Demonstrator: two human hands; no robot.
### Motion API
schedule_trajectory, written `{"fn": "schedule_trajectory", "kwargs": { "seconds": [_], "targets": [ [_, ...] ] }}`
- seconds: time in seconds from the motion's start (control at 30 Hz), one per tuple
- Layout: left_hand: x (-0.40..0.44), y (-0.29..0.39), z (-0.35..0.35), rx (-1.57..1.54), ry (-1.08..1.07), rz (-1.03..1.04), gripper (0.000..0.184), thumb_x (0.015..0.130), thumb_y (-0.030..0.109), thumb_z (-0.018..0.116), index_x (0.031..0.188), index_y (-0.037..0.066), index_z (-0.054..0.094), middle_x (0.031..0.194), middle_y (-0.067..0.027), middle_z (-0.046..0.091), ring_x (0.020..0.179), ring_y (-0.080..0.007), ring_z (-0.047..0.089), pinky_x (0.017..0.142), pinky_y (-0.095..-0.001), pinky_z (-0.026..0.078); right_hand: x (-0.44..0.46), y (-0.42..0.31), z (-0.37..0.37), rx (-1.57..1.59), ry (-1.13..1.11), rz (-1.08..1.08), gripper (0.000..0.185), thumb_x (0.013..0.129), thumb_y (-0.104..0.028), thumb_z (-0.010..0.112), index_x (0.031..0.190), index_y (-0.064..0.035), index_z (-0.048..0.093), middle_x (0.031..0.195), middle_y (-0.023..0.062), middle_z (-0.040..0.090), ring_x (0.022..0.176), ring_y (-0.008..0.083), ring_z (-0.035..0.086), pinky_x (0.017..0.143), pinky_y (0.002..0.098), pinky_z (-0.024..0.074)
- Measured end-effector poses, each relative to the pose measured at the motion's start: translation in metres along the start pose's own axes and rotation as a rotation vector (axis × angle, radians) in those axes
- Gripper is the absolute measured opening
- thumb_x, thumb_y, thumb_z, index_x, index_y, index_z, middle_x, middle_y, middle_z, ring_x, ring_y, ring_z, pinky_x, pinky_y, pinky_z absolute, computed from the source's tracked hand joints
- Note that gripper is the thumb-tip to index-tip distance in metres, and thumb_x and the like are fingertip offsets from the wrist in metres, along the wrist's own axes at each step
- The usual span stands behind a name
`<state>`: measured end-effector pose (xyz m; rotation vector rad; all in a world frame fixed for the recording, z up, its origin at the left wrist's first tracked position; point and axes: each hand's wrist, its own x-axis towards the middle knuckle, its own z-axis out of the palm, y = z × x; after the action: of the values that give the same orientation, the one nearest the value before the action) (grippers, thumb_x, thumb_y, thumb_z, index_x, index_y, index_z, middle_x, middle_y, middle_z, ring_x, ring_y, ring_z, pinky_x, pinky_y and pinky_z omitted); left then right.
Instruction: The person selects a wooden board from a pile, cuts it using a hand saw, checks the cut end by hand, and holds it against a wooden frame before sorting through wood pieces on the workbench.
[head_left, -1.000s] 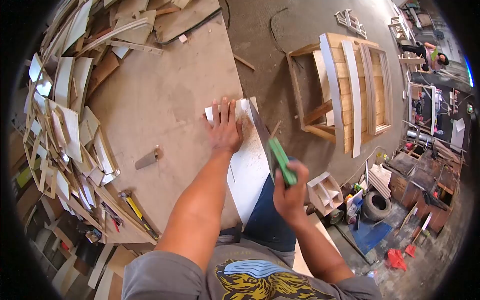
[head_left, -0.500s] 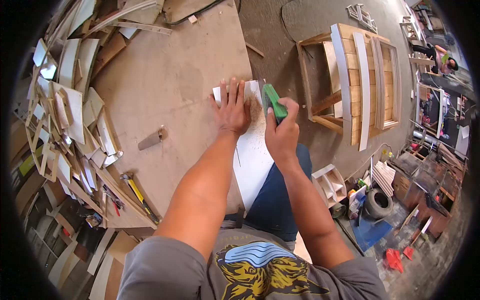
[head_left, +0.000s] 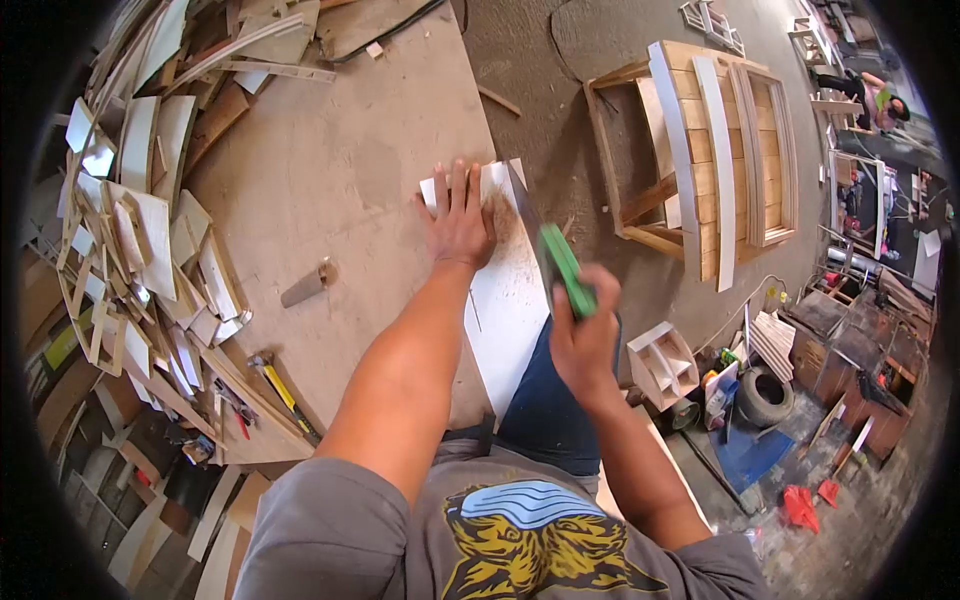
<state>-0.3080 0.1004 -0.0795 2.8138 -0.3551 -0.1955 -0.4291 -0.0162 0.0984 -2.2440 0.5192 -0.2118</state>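
Fingers (head_left: 459,186) of the left hand (head_left: 462,235) are slightly spread and lying flat on a long white-faced wooden board (head_left: 497,325), palm down near its far end. The right hand (head_left: 586,335) has its fingers curled around the bright green handle of a handsaw (head_left: 569,272), a bit blurry in this shot. The saw's grey blade runs along the right side of the board, with a narrow sliver of wood on the other side of it at the far end. There's brown sawdust (head_left: 508,222) scattered between the left hand and the blade

The board sits along the right edge of a big tan plywood worktop (head_left: 330,190), with a leg in dark blue jeans (head_left: 548,405) right beside it. Left of that arm there's a small grey tapered blade (head_left: 303,287) lying flat, plus a hammer with a yellow and black handle (head_left: 286,391) nearer the body. Big jumbled heap of wooden offcuts (head_left: 152,235) on the left too, and a slatted bare-wood piece (head_left: 685,100) standing on the floor over to the right
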Motion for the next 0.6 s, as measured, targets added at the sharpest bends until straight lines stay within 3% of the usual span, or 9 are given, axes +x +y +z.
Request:
{"fn": "schedule_trajectory", "kwargs": {
  "seconds": [0.03,0.13,0.23,0.4,0.5,0.6],
  "targets": [
    [-0.005,0.0,-0.001,-0.003,-0.015,-0.002,0.062,0.103,0.039,0.043,0.16,0.019,0.029,0.168,-0.0041,0.024,0.157,-0.0317,0.013,0.119,-0.0692,0.011,-0.02,-0.001,-0.013,0.097,-0.023,0.084,0.037,0.098,-0.017,0.063,0.127,-0.0105,0.04,0.101,0.024,0.068,0.09,0.0514,0.067,0.078,0.0521,0.0548],
    [0.001,0.001,-0.005,-0.009,-0.023,-0.001,0.063,0.103,0.038,0.045,0.161,0.019,0.029,0.168,-0.0045,0.025,0.157,-0.0319,0.013,0.119,-0.0689,0.011,0.016,0.008,0.012,-0.113,0.043,-0.115,0.037,0.098,-0.016,0.063,0.127,-0.0111,0.04,0.1,0.0238,0.068,0.088,0.0511,0.067,0.074,0.0521,0.0544],
    [0.009,0.0,-0.011,-0.013,-0.002,0.001,0.062,0.103,0.037,0.045,0.16,0.019,0.029,0.168,-0.0045,0.025,0.156,-0.0319,0.014,0.119,-0.0685,0.012,0.066,0.022,0.05,-0.002,-0.03,0.005,0.037,0.098,-0.015,0.063,0.127,-0.0124,0.04,0.102,0.0253,0.068,0.083,0.0505,0.068,0.07,0.0537,0.0522],
    [0.001,0.002,-0.005,-0.004,0.05,0.018,0.062,0.102,0.038,0.047,0.159,0.018,0.033,0.167,-0.0046,0.028,0.155,-0.0323,0.018,0.118,-0.0683,0.014,-0.009,0.011,-0.005,0.032,0.006,-0.05,0.038,0.098,-0.016,0.064,0.127,-0.0119,0.04,0.097,0.0252,0.068,0.083,0.0514,0.066,0.069,0.0556,0.0509],
    [0.0,-0.001,-0.005,0.001,0.031,0.032,0.062,0.102,0.038,0.047,0.159,0.018,0.034,0.166,-0.0049,0.029,0.155,-0.0329,0.019,0.118,-0.0685,0.015,0.013,0.019,0.018,-0.123,0.065,-0.149,0.038,0.097,-0.014,0.064,0.127,-0.0109,0.04,0.097,0.0243,0.069,0.083,0.0504,0.068,0.071,0.0545,0.0534],
    [0.001,0.002,-0.012,0.021,-0.078,-0.014,0.06,0.105,0.039,0.038,0.162,0.022,0.026,0.17,0.0002,0.018,0.157,-0.0295,0.011,0.119,-0.0692,0.01,0.056,0.024,0.053,-0.003,-0.041,-0.029,0.039,0.097,-0.012,0.064,0.128,-0.0099,0.04,0.101,0.023,0.07,0.085,0.0484,0.07,0.076,0.0513,0.0564]
  ]
}}
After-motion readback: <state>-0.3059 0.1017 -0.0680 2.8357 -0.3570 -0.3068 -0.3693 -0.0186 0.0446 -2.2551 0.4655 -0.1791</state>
